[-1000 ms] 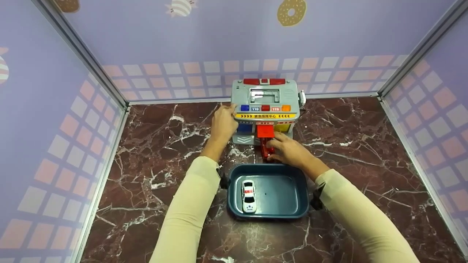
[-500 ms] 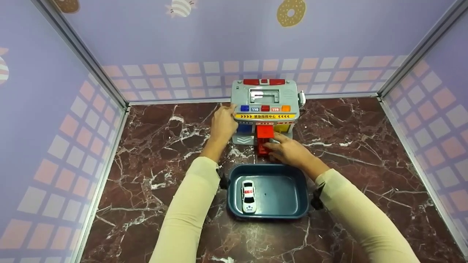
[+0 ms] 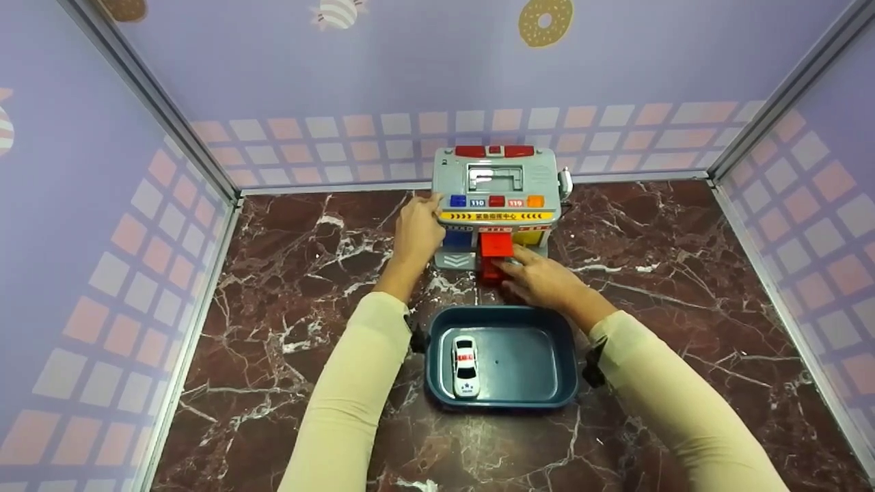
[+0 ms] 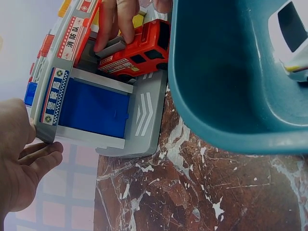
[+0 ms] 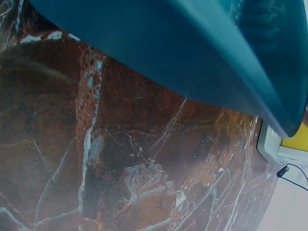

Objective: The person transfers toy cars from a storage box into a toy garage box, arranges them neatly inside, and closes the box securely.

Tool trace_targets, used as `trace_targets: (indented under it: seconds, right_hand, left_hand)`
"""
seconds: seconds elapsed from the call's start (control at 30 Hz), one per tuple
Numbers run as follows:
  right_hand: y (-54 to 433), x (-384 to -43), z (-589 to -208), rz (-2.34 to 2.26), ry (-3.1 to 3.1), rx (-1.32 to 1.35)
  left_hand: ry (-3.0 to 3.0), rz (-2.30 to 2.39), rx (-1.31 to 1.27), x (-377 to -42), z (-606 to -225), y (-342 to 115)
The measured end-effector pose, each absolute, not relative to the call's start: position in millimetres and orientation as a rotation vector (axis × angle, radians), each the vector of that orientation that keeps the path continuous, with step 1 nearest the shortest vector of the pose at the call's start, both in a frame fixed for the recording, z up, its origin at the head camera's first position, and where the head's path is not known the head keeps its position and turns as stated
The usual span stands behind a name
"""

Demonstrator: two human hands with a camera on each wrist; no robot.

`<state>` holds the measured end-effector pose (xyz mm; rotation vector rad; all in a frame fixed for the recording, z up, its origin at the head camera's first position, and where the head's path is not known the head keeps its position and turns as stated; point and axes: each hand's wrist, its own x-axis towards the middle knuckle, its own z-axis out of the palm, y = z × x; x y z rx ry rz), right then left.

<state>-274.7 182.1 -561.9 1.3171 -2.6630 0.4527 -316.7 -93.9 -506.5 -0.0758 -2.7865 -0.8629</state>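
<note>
A grey toy rescue station (image 3: 495,184) stands against the back wall, with a blue door (image 4: 94,108) lowered and a red door (image 3: 497,244) raised over its middle bay. My left hand (image 3: 418,229) holds the station's left edge near the roof. In the middle bay's opening sits a red toy fire truck (image 4: 139,50), partly inside and partly on the ramp. My right hand (image 3: 543,279) has its fingers on the truck from the right side; its thumb is mostly hidden. The right wrist view shows almost nothing of this hand.
Just in front of the station lies a dark teal tray (image 3: 502,404) with a white toy police car (image 3: 465,369) in its left part. A black cord (image 5: 293,169) shows at the station's right side. Purple panels (image 3: 437,75) enclose the marbled surface (image 3: 287,294).
The fire truck has moved back, away from the tray and deeper under the raised red door, with my right hand's fingers on it. My left hand stays at the station's edge.
</note>
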Motion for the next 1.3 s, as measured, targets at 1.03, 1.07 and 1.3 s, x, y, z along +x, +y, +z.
trace_targets:
  seconds: [1.03, 1.07, 1.3]
  right_hand:
    - [178.9, -281.6, -554.3, 0.553, -2.869, 1.400]
    - [179.4, -281.7, -554.7, 0.542, -2.858, 1.408]
    - [183.0, -282.6, -554.4, 0.433, -2.815, 1.402]
  left_hand:
    - [-2.793, -0.897, -0.027, -315.3, -507.0, -92.7]
    - [-2.790, -0.897, -0.033, -315.3, -507.2, -92.8]
    - [-2.776, -0.883, -0.054, -316.0, -507.0, -93.6]
